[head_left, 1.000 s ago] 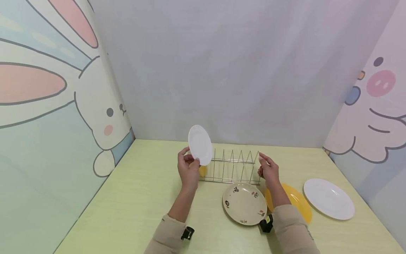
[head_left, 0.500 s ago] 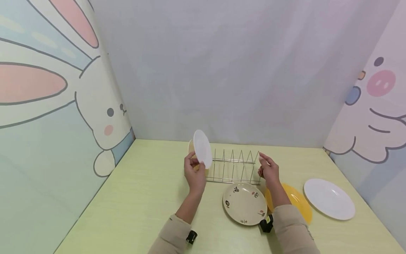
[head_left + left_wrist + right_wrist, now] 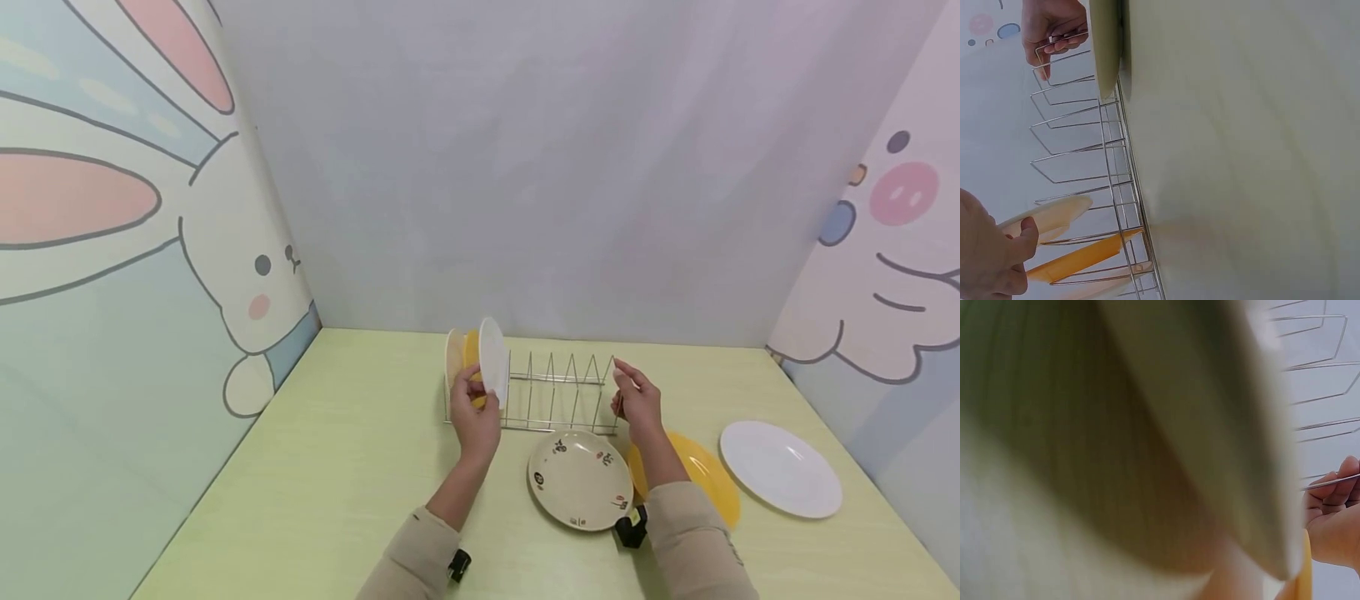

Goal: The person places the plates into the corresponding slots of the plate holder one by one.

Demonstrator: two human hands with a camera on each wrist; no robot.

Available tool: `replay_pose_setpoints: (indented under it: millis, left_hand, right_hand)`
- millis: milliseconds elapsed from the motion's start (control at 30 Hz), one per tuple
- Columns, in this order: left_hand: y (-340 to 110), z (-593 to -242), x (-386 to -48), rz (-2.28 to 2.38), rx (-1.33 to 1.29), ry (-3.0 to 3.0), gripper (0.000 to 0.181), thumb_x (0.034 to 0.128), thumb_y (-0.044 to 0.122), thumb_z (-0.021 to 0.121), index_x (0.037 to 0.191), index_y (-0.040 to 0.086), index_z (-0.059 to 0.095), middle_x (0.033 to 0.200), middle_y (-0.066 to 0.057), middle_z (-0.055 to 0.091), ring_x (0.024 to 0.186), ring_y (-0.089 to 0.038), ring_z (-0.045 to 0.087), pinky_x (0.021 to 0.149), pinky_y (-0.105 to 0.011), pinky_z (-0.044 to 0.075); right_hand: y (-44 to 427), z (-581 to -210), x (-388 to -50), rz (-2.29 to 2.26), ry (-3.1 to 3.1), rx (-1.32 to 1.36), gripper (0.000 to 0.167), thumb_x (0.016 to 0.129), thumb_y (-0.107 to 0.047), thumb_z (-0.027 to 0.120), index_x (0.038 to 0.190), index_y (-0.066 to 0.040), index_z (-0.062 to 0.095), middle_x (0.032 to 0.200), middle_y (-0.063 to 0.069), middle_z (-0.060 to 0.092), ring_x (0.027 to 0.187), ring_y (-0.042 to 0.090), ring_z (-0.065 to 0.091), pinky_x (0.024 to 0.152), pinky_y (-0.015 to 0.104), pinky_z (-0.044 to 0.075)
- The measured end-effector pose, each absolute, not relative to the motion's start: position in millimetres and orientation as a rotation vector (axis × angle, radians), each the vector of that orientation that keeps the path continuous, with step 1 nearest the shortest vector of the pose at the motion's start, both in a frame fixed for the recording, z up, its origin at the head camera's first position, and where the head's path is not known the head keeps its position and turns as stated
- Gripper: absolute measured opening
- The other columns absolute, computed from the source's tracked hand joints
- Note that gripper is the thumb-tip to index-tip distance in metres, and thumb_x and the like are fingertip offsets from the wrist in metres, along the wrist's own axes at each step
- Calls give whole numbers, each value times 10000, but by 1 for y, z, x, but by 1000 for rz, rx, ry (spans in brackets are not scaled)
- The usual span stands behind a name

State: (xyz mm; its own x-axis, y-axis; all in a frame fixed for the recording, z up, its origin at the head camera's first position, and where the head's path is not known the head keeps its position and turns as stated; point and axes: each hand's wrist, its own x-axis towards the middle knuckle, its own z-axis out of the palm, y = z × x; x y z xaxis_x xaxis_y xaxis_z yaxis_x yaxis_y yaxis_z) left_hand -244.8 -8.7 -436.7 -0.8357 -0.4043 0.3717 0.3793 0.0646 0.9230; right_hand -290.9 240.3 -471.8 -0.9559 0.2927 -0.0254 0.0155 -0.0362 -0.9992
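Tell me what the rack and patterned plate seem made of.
The rack: probably metal wire with a shiny finish, judging by its thin silvery rods. The patterned plate: ceramic or melamine, I can't tell which; a highlight near its far edge suggests gloss.

The place looks like a small staged tabletop set: a pale green table (image 3: 300, 467) boxed in by a plain greyish backdrop (image 3: 525, 183) and side panels (image 3: 82, 417) bearing large cartoon figures (image 3: 240, 283). The wire rack (image 3: 555, 379) and plates (image 3: 580, 481) lend it a kitchen touch.
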Motion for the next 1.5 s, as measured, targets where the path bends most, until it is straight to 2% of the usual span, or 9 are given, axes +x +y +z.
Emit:
replay_pose_setpoints:
  millis: [200,367,467,633,900,1167,1500]
  left_hand:
    - [-6,-443,-246,-1708,24,-1895,410,770,-163,556,1143,5,572,856,-134,505,799,-229,523,632,-305,495]
    - [-6,-446,-248,-1639,-13,-1945,409,741,-188,569,1108,-8,594,821,-166,534,761,-230,537,681,-340,510]
    - [-9,-445,-250,-1584,-24,-1990,419,724,-184,603,1097,7,614,793,-135,558,724,-214,570,681,-340,520]
    - [-19,-441,-254,-1453,10,-2171,412,734,-94,679,1114,61,640,764,-34,602,666,-169,619,588,-300,515]
    - [-24,-440,-255,-1378,59,-2296,385,748,-9,724,1116,81,653,729,9,609,604,-120,594,548,-292,487]
    - [-23,-440,-253,-1372,36,-2301,390,751,7,732,1124,81,649,722,18,615,597,-118,592,553,-304,484]
    - [-27,-437,-238,-1509,46,-2344,408,748,65,723,1144,86,625,782,-11,622,656,-149,608,576,-323,485]
  right_hand:
    - [241,-471,-291,2118,-2028,-335,505,927,-371,551,1353,-107,490,582,-11,462,507,89,442,516,233,442]
    - [243,-471,-290,2125,-2025,-350,486,934,-347,549,1351,-104,488,583,-4,462,505,91,440,514,237,446]
    - [243,-471,-289,2120,-2029,-343,462,936,-347,546,1338,-124,503,588,-4,464,507,92,440,522,241,450]
    - [243,-471,-290,2130,-2016,-331,459,937,-342,546,1337,-121,504,586,-5,465,507,90,441,521,239,450]
    - [241,-470,-291,2128,-2025,-335,470,944,-335,534,1355,-111,489,587,-12,466,512,88,444,524,235,449]
    - [241,-469,-289,2132,-2023,-352,486,942,-337,538,1359,-96,477,591,-5,466,512,92,445,526,236,452]
    - [244,-468,-287,2151,-2097,-287,534,933,-386,531,1394,-133,440,620,-4,459,539,100,455,544,240,458]
